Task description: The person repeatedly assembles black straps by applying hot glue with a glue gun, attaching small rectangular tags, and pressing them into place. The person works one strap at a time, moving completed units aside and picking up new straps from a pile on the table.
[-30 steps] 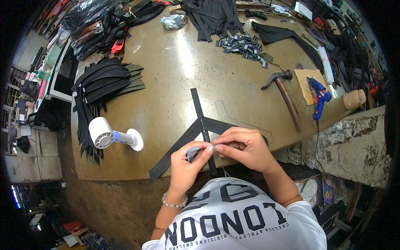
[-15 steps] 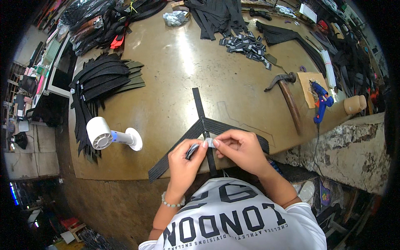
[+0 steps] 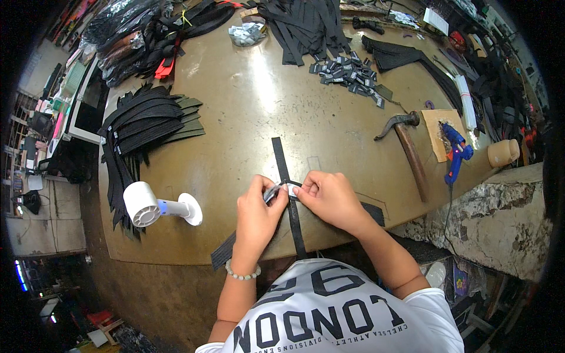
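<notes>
A small white label (image 3: 291, 189) lies at the joint of a black webbing strap piece, pinched at its edges between both my hands. My left hand (image 3: 256, 212) is closed, its thumb on the label's left side, with a few more folded grey labels (image 3: 270, 193) tucked in the fingers. My right hand (image 3: 329, 197) is closed too, thumb and forefinger at the label's right side. Beneath them, a narrow black strap (image 3: 279, 157) runs away from me. Wide webbing arms spread to each side, the left end (image 3: 222, 252) showing past my wrist; their middle is hidden by my hands.
A white handheld fan (image 3: 140, 203) stands left, before a stack of black straps (image 3: 144, 115). Rightward lie a hammer (image 3: 411, 156), a blue glue gun (image 3: 454, 154) and a tape roll (image 3: 503, 153). Farther off are scattered dark labels (image 3: 350, 73) and a clear bag (image 3: 247, 34).
Both hands have moved forward, bringing the white label from just below the strap joint onto it. My hands now cover more of the wide webbing. The view has shifted slightly.
</notes>
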`<action>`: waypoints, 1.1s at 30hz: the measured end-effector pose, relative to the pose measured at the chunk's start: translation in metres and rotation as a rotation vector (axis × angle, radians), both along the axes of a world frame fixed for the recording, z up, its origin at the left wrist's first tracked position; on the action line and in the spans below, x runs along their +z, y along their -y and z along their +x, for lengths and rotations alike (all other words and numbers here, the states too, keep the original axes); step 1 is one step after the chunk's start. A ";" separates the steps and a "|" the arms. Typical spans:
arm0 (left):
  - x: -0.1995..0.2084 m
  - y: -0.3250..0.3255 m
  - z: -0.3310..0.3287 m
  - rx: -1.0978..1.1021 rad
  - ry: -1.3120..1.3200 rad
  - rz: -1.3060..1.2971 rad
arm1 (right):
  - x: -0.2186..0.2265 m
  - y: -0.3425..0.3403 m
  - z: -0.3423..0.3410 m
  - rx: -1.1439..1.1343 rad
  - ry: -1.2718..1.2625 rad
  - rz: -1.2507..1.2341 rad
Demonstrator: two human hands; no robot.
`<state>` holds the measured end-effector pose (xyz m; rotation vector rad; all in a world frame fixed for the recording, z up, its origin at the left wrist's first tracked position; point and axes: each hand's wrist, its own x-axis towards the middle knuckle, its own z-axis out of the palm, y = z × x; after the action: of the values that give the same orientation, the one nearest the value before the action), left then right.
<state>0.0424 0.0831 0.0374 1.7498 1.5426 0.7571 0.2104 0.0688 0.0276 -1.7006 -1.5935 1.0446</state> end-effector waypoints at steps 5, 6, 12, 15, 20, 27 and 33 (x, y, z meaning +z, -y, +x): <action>0.000 -0.003 0.005 0.068 -0.015 0.007 | 0.001 -0.002 0.001 0.003 -0.001 -0.006; 0.000 -0.003 0.005 0.079 0.002 0.019 | 0.001 -0.001 0.001 0.010 0.007 0.002; -0.003 0.007 -0.003 0.165 0.137 0.008 | -0.002 0.002 -0.001 -0.002 0.006 0.035; 0.000 0.020 -0.015 0.106 0.183 0.012 | -0.003 0.002 -0.001 -0.009 0.010 0.036; -0.002 0.025 -0.022 -0.185 0.049 0.172 | -0.004 0.000 -0.001 0.003 -0.008 0.023; -0.010 0.018 -0.006 -0.045 0.066 0.151 | -0.004 0.000 0.000 0.004 0.003 0.041; -0.010 0.009 -0.001 0.038 0.037 0.067 | 0.001 -0.001 -0.001 0.041 0.035 -0.030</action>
<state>0.0410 0.0739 0.0269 1.7491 1.5462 0.8643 0.2098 0.0696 0.0289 -1.7210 -1.6487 1.0693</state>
